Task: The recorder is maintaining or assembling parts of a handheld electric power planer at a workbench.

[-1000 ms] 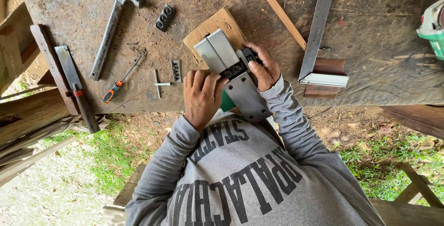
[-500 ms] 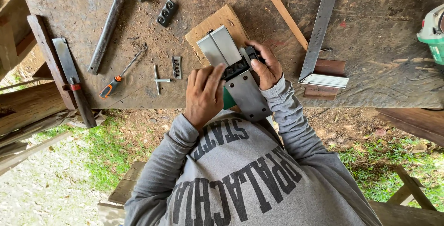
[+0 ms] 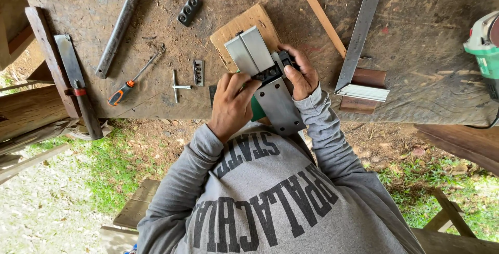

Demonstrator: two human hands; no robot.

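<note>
While hands at planer, bench edge

Smooth, matt grey metal soleplates on the planer, resting on a pale plywood offcut; rough, weathered, dusty wood on the workbench; dull steel hammer.

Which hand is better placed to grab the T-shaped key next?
Probably the left. The left hand is on the side where the T-shaped key lies, with bare bench between them. The right hand grips the upturned planer and would have to cross over it.
</note>
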